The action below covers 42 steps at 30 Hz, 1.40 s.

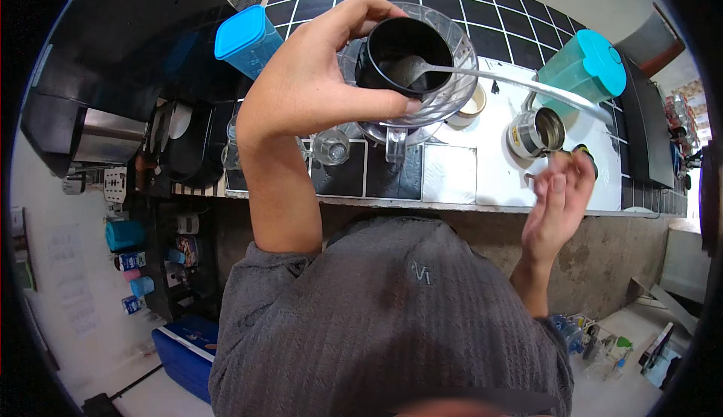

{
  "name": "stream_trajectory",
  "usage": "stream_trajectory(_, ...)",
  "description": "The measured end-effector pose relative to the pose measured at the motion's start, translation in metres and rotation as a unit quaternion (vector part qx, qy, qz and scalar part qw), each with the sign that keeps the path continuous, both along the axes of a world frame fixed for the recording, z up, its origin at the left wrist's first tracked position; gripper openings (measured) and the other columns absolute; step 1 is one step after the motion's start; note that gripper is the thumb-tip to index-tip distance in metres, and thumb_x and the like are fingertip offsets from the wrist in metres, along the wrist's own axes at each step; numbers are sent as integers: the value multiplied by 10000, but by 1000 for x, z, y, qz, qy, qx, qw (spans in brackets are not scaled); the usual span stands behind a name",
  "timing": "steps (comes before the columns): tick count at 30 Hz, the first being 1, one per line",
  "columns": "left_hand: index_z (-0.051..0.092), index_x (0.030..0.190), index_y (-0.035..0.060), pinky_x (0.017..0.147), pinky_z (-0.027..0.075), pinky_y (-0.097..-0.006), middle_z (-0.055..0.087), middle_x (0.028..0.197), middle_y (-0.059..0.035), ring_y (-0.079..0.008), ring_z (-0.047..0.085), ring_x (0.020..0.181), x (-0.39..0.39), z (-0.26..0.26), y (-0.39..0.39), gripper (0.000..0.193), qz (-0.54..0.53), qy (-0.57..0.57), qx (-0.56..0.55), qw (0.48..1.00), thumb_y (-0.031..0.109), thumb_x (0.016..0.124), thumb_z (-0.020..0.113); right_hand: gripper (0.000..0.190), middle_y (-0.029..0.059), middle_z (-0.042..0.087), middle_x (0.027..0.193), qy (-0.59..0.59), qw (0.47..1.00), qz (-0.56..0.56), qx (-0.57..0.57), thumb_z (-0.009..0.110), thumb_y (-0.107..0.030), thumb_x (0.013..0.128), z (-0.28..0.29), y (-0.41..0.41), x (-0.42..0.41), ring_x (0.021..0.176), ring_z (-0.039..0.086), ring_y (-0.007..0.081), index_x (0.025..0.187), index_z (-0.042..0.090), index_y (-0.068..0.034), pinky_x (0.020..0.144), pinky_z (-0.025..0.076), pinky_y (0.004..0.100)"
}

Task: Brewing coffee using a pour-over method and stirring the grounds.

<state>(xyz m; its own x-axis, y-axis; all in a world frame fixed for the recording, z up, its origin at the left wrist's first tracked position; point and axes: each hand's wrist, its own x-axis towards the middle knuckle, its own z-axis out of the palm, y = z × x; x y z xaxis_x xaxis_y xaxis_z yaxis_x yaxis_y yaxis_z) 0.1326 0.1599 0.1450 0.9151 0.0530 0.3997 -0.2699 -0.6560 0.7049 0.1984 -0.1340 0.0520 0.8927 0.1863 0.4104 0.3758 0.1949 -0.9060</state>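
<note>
My left hand [316, 78] grips a black cup [408, 55] by its rim, thumb on the near side. A long-handled metal spoon [480, 72] stands in the cup, its handle reaching out to the right. Beneath the cup is a ribbed clear pour-over dripper or similar vessel [466, 83] with a clear handle [396, 146]. My right hand [556, 202] is raised near the counter's front edge, beside a small metal pot [534, 133]; its fingers are blurred. Whether it touches the dark-handled item behind the fingers cannot be made out. A small bowl [471, 103] sits between vessel and pot.
A clear container with a blue lid [242, 31] stands at the back left, a turquoise-lidded pitcher [584, 72] at the right. Glasses [331, 147] stand by my left forearm. A black rack [192, 140] with utensils is farther left. The tiled counter's front edge [395, 203] runs before me.
</note>
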Motion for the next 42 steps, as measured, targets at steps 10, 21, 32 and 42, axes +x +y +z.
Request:
stream_trajectory(10, 566, 1154, 51, 939, 374, -313, 622, 1044, -103, -226, 563, 1037, -2, -3, 2, 699, 10, -16, 0, 1000, 202, 516, 808, 326, 183, 577, 969, -159, 946, 232, 162, 303, -279, 1007, 88, 81, 31, 662, 570, 178, 1052, 482, -10, 600, 476, 275)
stream_trajectory(21, 538, 1160, 8, 949, 395, -313, 609, 1063, -112, -224, 571, 1035, -3, -4, 7, 737, 4, -9, -18, 1000, 182, 499, 814, 283, 199, 540, 876, -286, 903, 277, 162, 246, -274, 1008, 101, 100, 24, 702, 561, 228, 939, 398, -46, 582, 539, 363)
stream_trajectory(32, 549, 1145, 12, 942, 405, -313, 608, 1049, -118, -232, 580, 1030, -3, -3, 5, 735, 1, 1, -34, 999, 180, 473, 796, 263, 167, 506, 809, -278, 915, 265, 125, 261, -267, 1004, 99, 94, 19, 718, 535, 197, 902, 384, -58, 560, 555, 376)
stream_trajectory(42, 542, 1150, 6, 923, 422, -313, 610, 1034, -120, -229, 582, 1023, -2, -5, 6, 725, -8, -10, -35, 999, 174, 491, 793, 258, 178, 543, 817, -287, 917, 255, 111, 277, -254, 1002, 101, 92, 22, 696, 564, 198, 906, 399, -48, 543, 555, 349)
